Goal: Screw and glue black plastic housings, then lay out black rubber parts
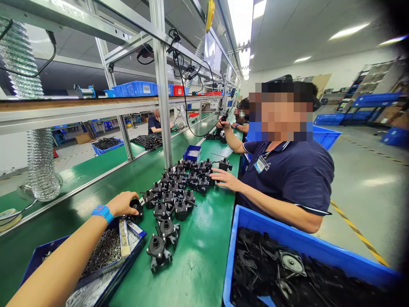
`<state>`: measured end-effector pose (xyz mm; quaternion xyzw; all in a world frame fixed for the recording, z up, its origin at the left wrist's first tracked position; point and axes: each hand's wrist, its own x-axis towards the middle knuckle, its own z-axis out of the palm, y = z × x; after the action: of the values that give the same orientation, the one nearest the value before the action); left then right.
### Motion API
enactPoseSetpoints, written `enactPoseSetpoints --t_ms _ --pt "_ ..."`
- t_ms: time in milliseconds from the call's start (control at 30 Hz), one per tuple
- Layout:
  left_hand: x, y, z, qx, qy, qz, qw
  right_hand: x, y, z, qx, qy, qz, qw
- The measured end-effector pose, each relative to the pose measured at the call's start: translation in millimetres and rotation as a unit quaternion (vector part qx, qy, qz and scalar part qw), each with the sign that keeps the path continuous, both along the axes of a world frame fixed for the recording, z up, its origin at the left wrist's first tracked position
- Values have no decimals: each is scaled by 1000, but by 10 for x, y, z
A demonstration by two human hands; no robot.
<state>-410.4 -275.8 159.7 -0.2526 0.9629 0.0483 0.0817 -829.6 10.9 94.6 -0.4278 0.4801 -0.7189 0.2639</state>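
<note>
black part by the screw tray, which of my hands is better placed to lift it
Left. Your left hand already rests on that black part beside the screw tray, fingers curled over it. Your right hand is out of view.

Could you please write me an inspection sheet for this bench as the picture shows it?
Surface: green bench mat, bare at the near edge.
Job's things: the left hand rests on a black round part; black moulded housings stand clustered ahead.
Clutter: blue screw tray under the forearm; large blue bin of black parts at the right; small blue box.
Grippers: left hand closed on the part, blue wristband; right hand not in view.
Cables: black cables hang from the frame post.
Surroundings: a co-worker's hand touches the housings; silver duct at left.
</note>
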Motion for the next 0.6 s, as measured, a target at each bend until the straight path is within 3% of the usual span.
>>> enactPoseSetpoints --t_ms 233,300,400,600 --pt "-10 -32 57 18 -7 -3 1000 491 66 558 2 -47 -219 975" --pt "-27 -49 71 24 -11 -7 1000 815 100 580 20 -50 -247 968" --pt "-62 -71 74 21 -14 -8 1000 1617 208 288 58 -50 -242 967" --pt "-86 -108 43 9 -23 4 1000 3645 703 -761 156 -53 -119 979"
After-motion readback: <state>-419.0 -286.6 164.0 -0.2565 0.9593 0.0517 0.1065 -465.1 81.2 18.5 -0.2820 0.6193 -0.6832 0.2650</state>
